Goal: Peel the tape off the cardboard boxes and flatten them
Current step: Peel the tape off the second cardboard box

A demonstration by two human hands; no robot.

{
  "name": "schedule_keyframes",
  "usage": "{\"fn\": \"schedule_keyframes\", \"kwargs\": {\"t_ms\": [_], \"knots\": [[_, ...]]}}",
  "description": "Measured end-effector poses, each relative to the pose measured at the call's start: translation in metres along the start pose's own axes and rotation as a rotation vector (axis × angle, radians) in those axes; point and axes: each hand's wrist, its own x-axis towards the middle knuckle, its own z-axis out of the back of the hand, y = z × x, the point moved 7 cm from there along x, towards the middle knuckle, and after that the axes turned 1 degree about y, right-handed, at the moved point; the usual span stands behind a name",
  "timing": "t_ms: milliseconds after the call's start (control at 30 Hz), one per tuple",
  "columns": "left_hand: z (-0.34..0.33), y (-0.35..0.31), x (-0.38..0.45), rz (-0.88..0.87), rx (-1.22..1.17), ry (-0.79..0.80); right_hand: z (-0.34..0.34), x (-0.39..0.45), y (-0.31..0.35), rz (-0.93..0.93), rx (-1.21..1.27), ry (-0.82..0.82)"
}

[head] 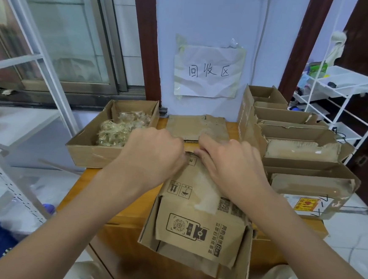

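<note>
— Cardboard box [201,217], where is it?
— One, printed, on the wooden table [115,217], flaps open toward the person.
— Hands?
— Two. Left hand [153,156] and right hand [232,163] curl onto its far edge, fingers pinched there; whether on tape, I can't tell.
— Others?
— One tray [89,151] of peeled tape [120,127], one flattened sheet [199,127], stacked boxes [299,148] right.

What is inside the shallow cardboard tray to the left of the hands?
The cardboard tray holds a heap of crumpled, peeled tape, piled toward its right side. Part of the tray floor shows bare; whatever lies beneath the heap is covered.
</note>
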Motion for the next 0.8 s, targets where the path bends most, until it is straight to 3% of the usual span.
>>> {"fn": "schedule_keyframes", "kwargs": {"t_ms": [133, 233, 333, 400, 533, 667, 800], "knots": [[-0.003, 0.003, 0.002, -0.172, -0.070, 0.008, -0.002, -0.002, -0.004, 0.051, 0.045, -0.043], [-0.012, 0.018, -0.003, -0.240, -0.471, 0.156, -0.002, -0.002, -0.011, 0.137, 0.149, -0.029], [-0.024, 0.027, -0.013, -0.184, -0.908, 0.263, -0.004, 0.000, -0.011, 0.206, 0.208, -0.023], [-0.029, 0.028, -0.021, -0.097, -1.082, 0.193, -0.006, 0.004, -0.009, 0.232, 0.216, -0.017], [-0.045, 0.016, -0.039, 0.059, -1.186, 0.022, -0.011, 0.008, -0.009, 0.247, 0.237, -0.009], [-0.060, 0.010, -0.047, 0.059, -1.363, -0.146, -0.014, 0.010, -0.009, 0.281, 0.267, 0.016], [-0.065, 0.008, -0.049, 0.012, -1.516, -0.095, -0.018, 0.018, -0.015, 0.323, 0.327, 0.078]]}}
